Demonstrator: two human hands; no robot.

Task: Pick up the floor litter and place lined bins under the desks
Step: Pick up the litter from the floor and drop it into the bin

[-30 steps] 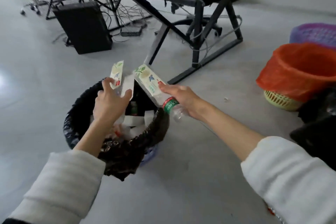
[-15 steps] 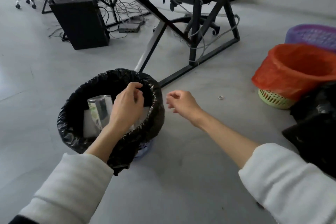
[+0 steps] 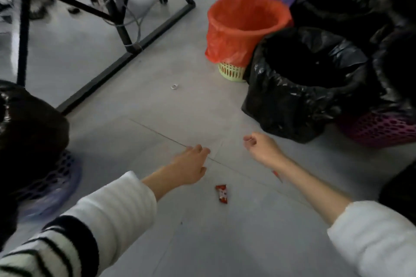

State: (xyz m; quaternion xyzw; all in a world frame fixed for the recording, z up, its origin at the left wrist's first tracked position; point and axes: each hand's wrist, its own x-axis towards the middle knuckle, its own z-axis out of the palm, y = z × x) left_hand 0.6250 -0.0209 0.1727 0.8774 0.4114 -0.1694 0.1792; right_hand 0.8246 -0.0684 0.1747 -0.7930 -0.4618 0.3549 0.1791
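Left hand [image 3: 191, 167] hovers over floor [image 3: 157, 101], fingers relaxed, empty. Right hand [image 3: 262, 148] loosely curled, also empty. Red wrapper [image 3: 221, 193] lies on floor between forearms, just below left hand. Small white ring scrap [image 3: 174, 86] further out. Black-lined bin [image 3: 308, 83] near right hand; orange-lined bin [image 3: 243, 29] behind it; another black-lined bin [image 3: 29, 132] at left edge.

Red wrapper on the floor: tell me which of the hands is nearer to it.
Left. The left hand hovers just up and left of the red wrapper; the right hand is farther, up and to the right.
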